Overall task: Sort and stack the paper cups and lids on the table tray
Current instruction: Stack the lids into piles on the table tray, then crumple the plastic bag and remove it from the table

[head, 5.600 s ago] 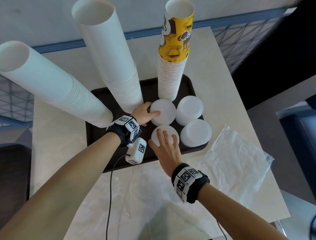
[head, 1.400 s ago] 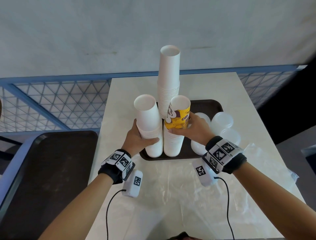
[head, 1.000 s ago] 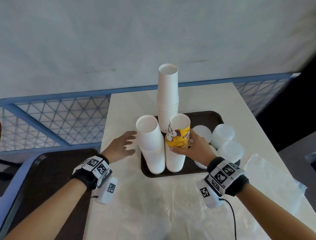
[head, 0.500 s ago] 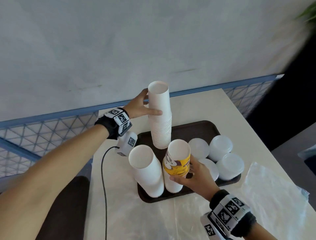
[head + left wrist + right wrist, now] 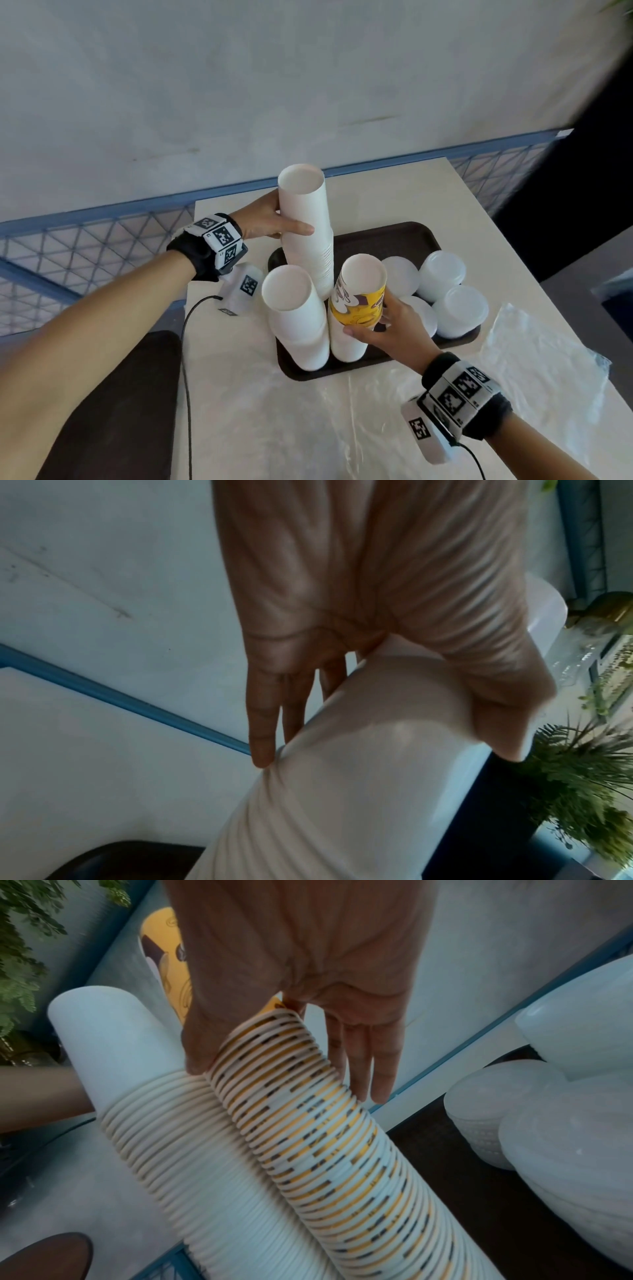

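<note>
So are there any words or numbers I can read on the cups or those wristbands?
None can be read.
Yellow cup: brown printed drawings and lettering, too curved and blurred to read.
Left wristband: black-and-white square code tags with tiny characters, too small to read.
Right wristband: the same code tags, tiny print unreadable.
White cup stacks and lids: no print visible.

A pale scuffed wall (image 5: 308,85) rises behind a blue-framed mesh railing (image 5: 85,240) and white table (image 5: 486,219).
</note>
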Action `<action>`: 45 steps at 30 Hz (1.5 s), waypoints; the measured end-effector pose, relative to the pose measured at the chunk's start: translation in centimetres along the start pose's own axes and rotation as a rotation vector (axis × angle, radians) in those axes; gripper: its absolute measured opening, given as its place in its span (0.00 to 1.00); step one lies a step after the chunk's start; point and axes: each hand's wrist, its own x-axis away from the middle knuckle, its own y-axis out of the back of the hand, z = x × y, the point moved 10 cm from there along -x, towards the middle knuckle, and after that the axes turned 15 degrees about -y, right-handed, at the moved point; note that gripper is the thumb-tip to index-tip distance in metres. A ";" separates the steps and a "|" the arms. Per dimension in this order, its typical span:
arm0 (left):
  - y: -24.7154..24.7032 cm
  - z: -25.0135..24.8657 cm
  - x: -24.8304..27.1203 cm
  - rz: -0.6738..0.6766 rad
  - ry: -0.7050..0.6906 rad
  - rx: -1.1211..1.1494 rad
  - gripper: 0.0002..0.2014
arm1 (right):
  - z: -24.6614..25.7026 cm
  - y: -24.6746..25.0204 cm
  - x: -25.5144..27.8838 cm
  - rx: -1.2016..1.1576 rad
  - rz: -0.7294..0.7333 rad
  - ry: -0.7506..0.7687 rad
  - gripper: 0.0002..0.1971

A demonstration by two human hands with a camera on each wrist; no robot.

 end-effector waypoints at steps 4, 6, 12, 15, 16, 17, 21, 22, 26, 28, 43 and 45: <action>-1.2 0.8 2.3 0.039 0.026 -0.032 0.25 | -0.1 -0.1 -0.1 0.011 -0.010 -0.001 0.32; -1.6 0.6 3.1 0.046 0.026 -0.035 0.24 | -0.2 -0.1 -0.1 0.015 -0.012 -0.002 0.33; -2.8 -0.8 4.0 0.071 0.002 -0.043 0.42 | -0.1 -0.2 -0.3 0.016 0.009 0.002 0.31; -3.2 -1.2 4.0 0.082 0.000 -0.068 0.44 | 0.0 -0.3 -0.3 -0.002 0.035 0.005 0.31; -3.3 -1.3 4.0 0.084 0.000 -0.071 0.44 | 0.0 -0.4 -0.3 -0.010 0.044 0.002 0.31; -3.4 -1.5 4.1 0.085 0.002 -0.072 0.45 | 0.0 -0.5 -0.3 -0.016 0.052 0.001 0.32; -3.7 -1.6 4.4 0.091 0.023 -0.058 0.38 | 0.1 -0.6 -0.4 -0.037 0.080 -0.004 0.34; -3.9 -1.6 4.5 0.098 0.025 -0.045 0.35 | 0.1 -0.6 -0.3 -0.041 0.087 -0.007 0.34; -3.8 -0.9 5.2 0.085 0.035 -0.011 0.33 | 0.2 -0.7 -0.2 -0.049 0.098 -0.003 0.36; -3.0 -0.3 5.8 0.039 0.057 0.023 0.30 | 0.3 -0.7 -0.1 -0.050 0.096 0.002 0.36; -4.5 9.0 20.2 -0.407 0.246 0.226 0.05 | -11.9 4.7 8.6 -0.210 -0.203 -0.274 0.13; -8.7 10.8 21.7 -0.309 0.295 0.166 0.06 | -15.1 5.7 10.9 -0.241 -0.241 -0.345 0.12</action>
